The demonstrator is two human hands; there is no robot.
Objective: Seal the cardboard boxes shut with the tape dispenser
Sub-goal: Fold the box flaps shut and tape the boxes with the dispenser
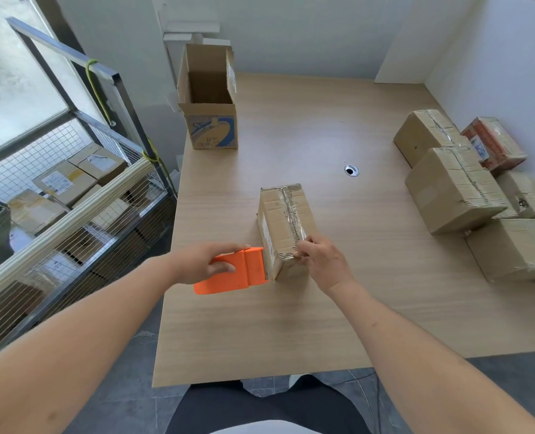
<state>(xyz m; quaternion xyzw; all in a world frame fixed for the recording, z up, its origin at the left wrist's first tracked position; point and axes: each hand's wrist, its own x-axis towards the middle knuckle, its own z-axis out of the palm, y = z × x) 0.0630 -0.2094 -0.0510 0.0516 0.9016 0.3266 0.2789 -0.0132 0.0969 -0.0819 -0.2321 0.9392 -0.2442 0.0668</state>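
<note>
Orange plastic fills my left hand (201, 264): I grip the tape dispenser (231, 271) with its front edge against the near-left side of the cardboard box (283, 228), which sits mid-table (291, 324) toward the left edge. My right hand (319, 261) pinches the tape at the box's near top corner, touching it. I judge I'm finishing the strip; next, cut and press down.

The tape dispenser (231, 270) is bright orange. Just right of it, the box (283, 227) is plain brown with a clear, shiny tape stripe. Far behind the dispenser, the open box (208, 98) is brown with a blue-and-white print. Far right, one parcel (495, 142) is reddish-orange. The table (322, 308) is pale wood grain.
</note>
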